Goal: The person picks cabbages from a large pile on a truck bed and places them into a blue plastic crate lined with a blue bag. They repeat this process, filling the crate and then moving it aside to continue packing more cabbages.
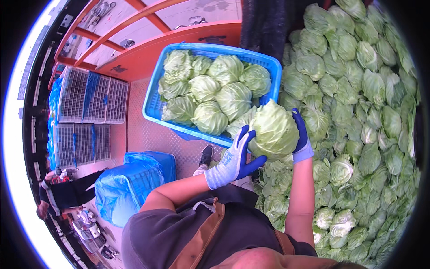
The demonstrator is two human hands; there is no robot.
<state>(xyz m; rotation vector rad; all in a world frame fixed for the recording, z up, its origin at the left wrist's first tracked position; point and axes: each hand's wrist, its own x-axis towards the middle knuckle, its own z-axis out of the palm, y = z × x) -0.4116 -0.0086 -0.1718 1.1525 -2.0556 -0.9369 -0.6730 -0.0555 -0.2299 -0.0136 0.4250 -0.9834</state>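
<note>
A large pale green cabbage (274,130) is held between my two gloved hands, just over the near right corner of a blue plastic crate (152,96). My left hand (237,157), in a white glove with a blue palm and fingers, grips its left and lower side. On the right side, my right hand (302,136) presses against it in a matching glove, fingers pointing up. Several cabbages (233,99) fill most of the crate. The crate's near right corner is partly hidden behind the held cabbage.
A big heap of cabbages (345,85) covers the right side. Blue plastic covers a crate (134,184) at lower left. Stacked white crates (92,98) stand beyond, beside an orange metal rail (121,22). Outside at far left, a person (67,190) is near a motorbike (89,228).
</note>
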